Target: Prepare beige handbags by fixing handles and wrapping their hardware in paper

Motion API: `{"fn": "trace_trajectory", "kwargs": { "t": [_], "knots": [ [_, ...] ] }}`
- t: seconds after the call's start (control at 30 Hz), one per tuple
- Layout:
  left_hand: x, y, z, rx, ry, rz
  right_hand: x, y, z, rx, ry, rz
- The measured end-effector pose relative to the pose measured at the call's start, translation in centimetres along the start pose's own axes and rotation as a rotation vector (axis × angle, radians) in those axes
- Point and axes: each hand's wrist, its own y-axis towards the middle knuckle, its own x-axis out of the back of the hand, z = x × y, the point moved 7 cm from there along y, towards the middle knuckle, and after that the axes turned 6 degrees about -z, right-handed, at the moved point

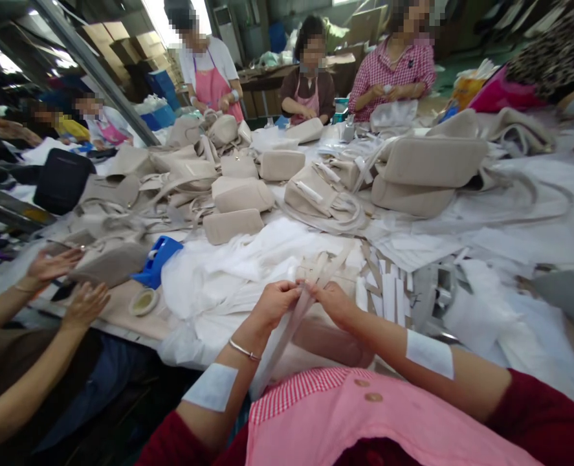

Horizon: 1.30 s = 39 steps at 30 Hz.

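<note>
A beige bag strap (300,314) runs diagonally in front of me, its lower part covered by something pale and translucent. My left hand (277,303) pinches the strap from one side. Close beside it, the fingers of my right hand (334,303) are closed on the same strap. Beneath my hands a beige handbag (332,343) lies near the table edge, partly hidden by my right forearm. White wrapping sheets (238,259) spread out behind and to the left of my hands.
Several beige handbags (242,194) cover the table further back. At left are a co-worker's hands (85,304), a blue tape dispenser (158,262) and a tape roll (143,301). White paper strips (392,294) and a grey metal dispenser (435,291) lie at right. Several people work opposite.
</note>
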Motion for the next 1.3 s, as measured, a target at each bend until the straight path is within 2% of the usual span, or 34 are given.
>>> {"fn": "trace_trajectory", "kwargs": {
  "t": [0.07,0.13,0.2,0.3,0.43,0.53,0.63,0.7,0.77,0.87,0.93,1.0,1.07,1.17,1.23,1.3],
  "knots": [
    [-0.6,0.6,0.0,0.029,0.025,-0.012,0.5,1.0,-1.0,-0.17,0.227,0.017],
    [-1.0,1.3,0.0,0.056,0.068,-0.041,2.0,3.0,-1.1,-0.322,0.433,-0.028],
    [-1.3,2.2,-0.1,0.077,0.108,-0.06,3.9,5.3,-0.5,-0.379,0.487,-0.113],
    [-2.0,4.0,-0.5,0.086,0.126,-0.057,5.7,7.2,0.1,-0.319,0.408,-0.207],
    [-2.8,6.4,-0.9,0.079,0.148,-0.048,4.7,6.1,-1.7,-0.27,0.314,-0.189],
    [-3.4,7.4,-0.6,0.083,0.186,-0.042,4.6,5.8,-2.8,-0.33,0.328,-0.16],
    [-4.0,8.3,-0.3,0.096,0.217,-0.037,6.6,7.5,-2.0,-0.41,0.389,-0.209],
    [-4.3,9.0,-0.3,0.1,0.229,-0.041,8.2,8.7,-1.2,-0.406,0.345,-0.289],
    [-4.5,9.9,-0.4,0.098,0.233,-0.048,8.8,8.9,-1.0,-0.388,0.291,-0.348],
    [-4.6,11.2,-0.5,0.102,0.226,-0.047,7.7,7.8,-2.0,-0.374,0.211,-0.267],
    [-4.8,11.7,-0.3,0.121,0.221,-0.039,6.9,7.1,-2.8,-0.401,0.198,-0.169],
    [-5.1,11.9,0.0,0.148,0.217,-0.024,7.3,7.3,-3.3,-0.488,0.266,-0.138],
    [-5.6,11.9,0.4,0.171,0.217,-0.008,8.5,8.6,-3.1,-0.572,0.373,-0.181],
    [-6.1,11.9,0.8,0.192,0.218,0.006,10.3,11.5,-2.0,-0.566,0.426,-0.241],
    [-6.2,12.1,1.1,0.203,0.209,0.008,10.5,12.6,-1.6,-0.525,0.408,-0.266],
    [-6.2,12.2,1.4,0.215,0.187,0.007,9.6,12.4,-2.1,-0.492,0.383,-0.283]
  ]
}}
